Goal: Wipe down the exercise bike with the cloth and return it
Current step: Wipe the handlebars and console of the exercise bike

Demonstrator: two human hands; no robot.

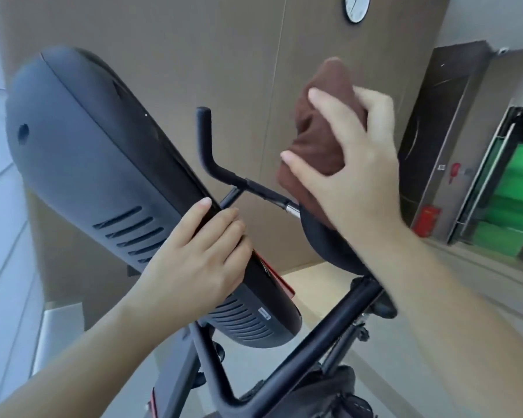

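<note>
The exercise bike's large dark screen housing fills the left of the head view, seen from its vented back. My left hand grips the lower edge of that housing. A brown cloth is bunched over the right end of the black handlebar. My right hand holds the cloth there, fingers spread over it. Under the right hand a rounded black part of the bike shows, and the black frame tubes run down to the bottom of the view.
A brown panelled wall with a round clock rises behind the bike. A dark door, a red fire-extinguisher box and a glass door with green beyond are at the right. Pale floor lies below.
</note>
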